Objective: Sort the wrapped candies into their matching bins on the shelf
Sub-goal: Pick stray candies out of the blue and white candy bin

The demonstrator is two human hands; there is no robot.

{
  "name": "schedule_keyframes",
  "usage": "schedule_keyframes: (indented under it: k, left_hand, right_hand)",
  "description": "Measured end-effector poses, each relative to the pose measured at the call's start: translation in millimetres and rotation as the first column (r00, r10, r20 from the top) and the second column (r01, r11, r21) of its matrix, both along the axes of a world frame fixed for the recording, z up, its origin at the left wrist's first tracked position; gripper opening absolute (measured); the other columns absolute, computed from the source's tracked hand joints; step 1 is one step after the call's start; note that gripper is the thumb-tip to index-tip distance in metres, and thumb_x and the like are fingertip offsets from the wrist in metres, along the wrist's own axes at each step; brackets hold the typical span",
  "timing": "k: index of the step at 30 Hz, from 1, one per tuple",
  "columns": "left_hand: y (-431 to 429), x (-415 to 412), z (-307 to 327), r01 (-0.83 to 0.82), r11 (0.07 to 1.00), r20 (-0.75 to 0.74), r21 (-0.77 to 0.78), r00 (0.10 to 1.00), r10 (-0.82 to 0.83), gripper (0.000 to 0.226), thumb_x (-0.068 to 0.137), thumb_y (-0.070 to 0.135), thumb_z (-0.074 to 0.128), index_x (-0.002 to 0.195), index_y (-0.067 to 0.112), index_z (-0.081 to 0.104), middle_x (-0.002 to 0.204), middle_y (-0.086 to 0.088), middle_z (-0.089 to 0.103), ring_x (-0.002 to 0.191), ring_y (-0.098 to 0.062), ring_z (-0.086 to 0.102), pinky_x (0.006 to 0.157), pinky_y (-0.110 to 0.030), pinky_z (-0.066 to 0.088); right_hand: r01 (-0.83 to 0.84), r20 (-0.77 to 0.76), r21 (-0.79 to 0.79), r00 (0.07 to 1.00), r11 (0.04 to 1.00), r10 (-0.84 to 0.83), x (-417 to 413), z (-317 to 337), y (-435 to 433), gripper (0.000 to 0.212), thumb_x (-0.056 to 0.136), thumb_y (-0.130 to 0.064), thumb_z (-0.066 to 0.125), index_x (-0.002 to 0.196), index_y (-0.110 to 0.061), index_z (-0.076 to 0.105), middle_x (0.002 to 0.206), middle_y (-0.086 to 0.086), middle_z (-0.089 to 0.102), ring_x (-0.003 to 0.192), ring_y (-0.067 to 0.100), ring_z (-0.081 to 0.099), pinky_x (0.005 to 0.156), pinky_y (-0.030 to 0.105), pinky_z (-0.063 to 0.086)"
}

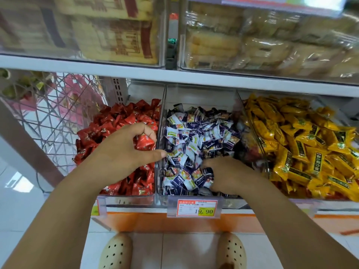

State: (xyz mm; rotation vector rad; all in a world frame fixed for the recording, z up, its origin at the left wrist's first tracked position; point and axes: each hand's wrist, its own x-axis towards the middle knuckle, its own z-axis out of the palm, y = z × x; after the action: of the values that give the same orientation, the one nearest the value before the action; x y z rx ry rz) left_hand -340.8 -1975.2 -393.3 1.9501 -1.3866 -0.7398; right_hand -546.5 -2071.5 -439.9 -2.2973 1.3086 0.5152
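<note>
Head view looks down on three clear bins side by side on a shelf. Left bin (126, 198) holds red candies (124, 115); middle bin (200, 96) holds purple candies (198, 129); right bin (252, 121), at 3 o'clock of the middle one, holds yellow candies (303, 136) and is cut off by the frame edge.

Left hand (124, 150) lies over the red pile, at 9 o'clock of the middle bin. Its fingers curl round one red candy (144, 142); the thumb reaches to 3 o'clock and touches the divider wall.

Right hand (227, 173) rests in the purple pile near the front wall. Its fingertips are buried among wrappers, so a grasp cannot be confirmed. One dark wrapper lies against the knuckles.

Price tag (192, 208) hangs at 6 o'clock of the middle bin; only "19.90" is legible. A second tag at 9 o'clock of it is partly hidden by the left forearm.

Upper bins (272, 45) at 12 o'clock are blurred; their contents cannot be identified. Wire basket (58, 105) at 9 o'clock is also blurred. Shoes (116, 251) at 6 o'clock are cut off.
</note>
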Motion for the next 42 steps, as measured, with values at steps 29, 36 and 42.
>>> schedule_keyframes:
  k: [29,36,42]
  left_hand:
    - [-14,-27,-10,0.211,0.957,0.269,-0.197,0.951,-0.154,0.043,0.068,0.054,0.072,0.109,0.042,0.068,0.081,0.017,0.041,0.075,0.005,0.047,0.06,-0.011,0.03]
    - [-19,-28,-11,0.174,0.952,0.241,-0.253,0.964,-0.113,0.026,0.074,0.046,0.073,0.099,0.041,0.069,0.083,0.014,0.044,0.075,0.001,0.048,0.06,-0.012,0.032]
    - [-15,18,-5,-0.139,0.933,0.066,-0.331,0.983,0.17,0.016,0.078,0.039,0.074,0.093,0.04,0.067,0.104,0.009,0.056,0.085,0.002,0.054,0.072,-0.014,0.04]
  right_hand:
    - [0.276,0.756,0.416,0.423,0.866,-0.499,2,29,5,0.045,0.078,-0.019,0.077,0.115,-0.034,0.057,0.093,-0.011,0.072,0.098,0.013,0.066,0.1,0.047,0.046]
    - [0.197,0.774,0.5,0.335,0.843,-0.538,3,33,5,0.03,0.084,-0.017,0.071,0.111,-0.026,0.061,0.094,-0.004,0.073,0.094,0.016,0.069,0.085,0.034,0.053]
    - [0.42,0.76,0.213,0.496,0.882,-0.42,-6,29,-7,0.021,0.099,-0.033,0.048,0.117,-0.036,0.057,0.111,-0.017,0.057,0.094,-0.006,0.051,0.067,0.012,0.036]
